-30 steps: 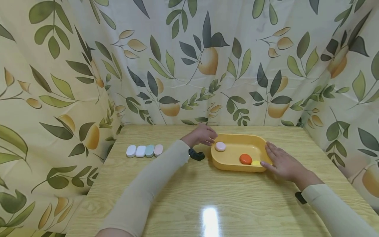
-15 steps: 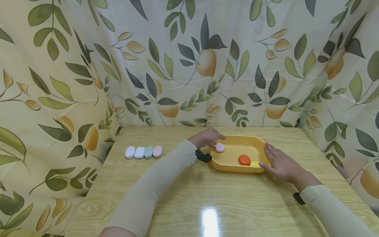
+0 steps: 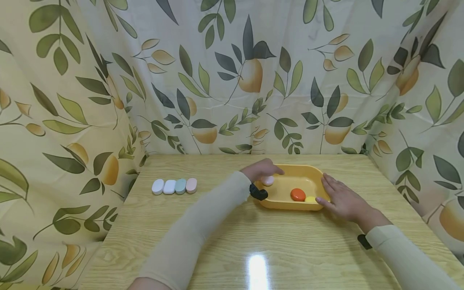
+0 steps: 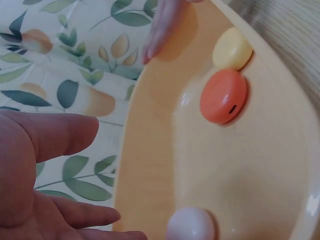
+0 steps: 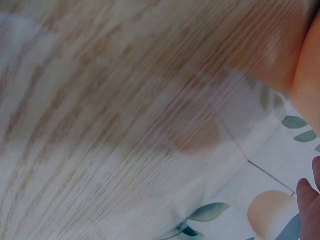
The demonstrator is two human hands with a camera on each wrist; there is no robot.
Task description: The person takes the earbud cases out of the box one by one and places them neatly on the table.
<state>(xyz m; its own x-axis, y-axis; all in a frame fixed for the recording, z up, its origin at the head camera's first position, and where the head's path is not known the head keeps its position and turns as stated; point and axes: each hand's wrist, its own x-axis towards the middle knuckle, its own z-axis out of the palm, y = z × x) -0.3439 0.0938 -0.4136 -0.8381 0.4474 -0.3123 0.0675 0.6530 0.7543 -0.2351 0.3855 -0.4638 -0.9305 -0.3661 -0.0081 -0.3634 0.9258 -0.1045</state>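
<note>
A shallow yellow-orange tray (image 3: 286, 206) with rounded corners lies on the wooden table. My left hand (image 3: 259, 170) is over its left end, close to a pale pink rounded piece (image 3: 267, 181), and holds nothing. In the left wrist view its thumb and fingers (image 4: 92, 215) are extended and apart beside that piece. A glossy red-orange round piece (image 4: 223, 96) with a small dark slot touches a yellow one (image 4: 232, 49) inside the tray. Flat against the tray's right end rests my right hand (image 3: 344, 201), its fingers straight; only fingertips (image 5: 307, 195) show in the right wrist view.
Several small rounded pieces, white, teal and pink, stand in a row (image 3: 174, 186) at the table's left. A leaf-and-fruit patterned curtain (image 3: 232, 80) closes off the back and sides. Dark bands (image 3: 259, 192) sit at both wrists.
My left hand has moved right, from outside the tray's left rim to over its inside, near the pale pink piece. The right hand has stayed at the tray's right end.
</note>
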